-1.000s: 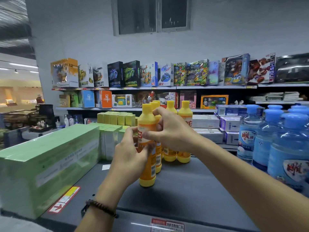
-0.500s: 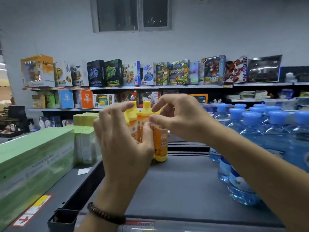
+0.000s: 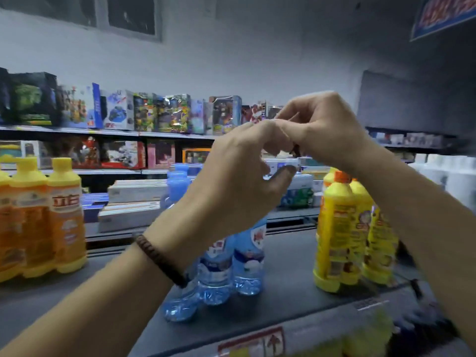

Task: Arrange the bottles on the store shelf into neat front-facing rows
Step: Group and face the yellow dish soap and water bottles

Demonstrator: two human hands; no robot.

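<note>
You're holding both hands up in mid-air, left hand [image 3: 237,181] and right hand [image 3: 327,132] meeting at the fingertips, fingers curled in. Neither one is gripping a bottle. Whether you're pinching something small between them, I cannot tell; the blur is hiding it.

The bottles are all standing upright on the shelf [image 3: 288,300] beneath you. The water bottles [image 3: 231,266] are sitting straight below your left hand, partly behind your wrist, and they're bunching in a loose cluster, not a clean row. The yellow bottles [image 3: 340,233] are standing to the right, just under your right forearm. The orange bottles [image 3: 64,215] are lining up well off to the left, labels looking forward.

So it's looking like a drop straight down: your left hand is the nearer one for the water bottles, your right for the yellow pair. With everything standing tall, you're probably coming in from above at the caps or wrapping the sides. Watch that right forearm; it's passing close over the yellow caps.
</note>
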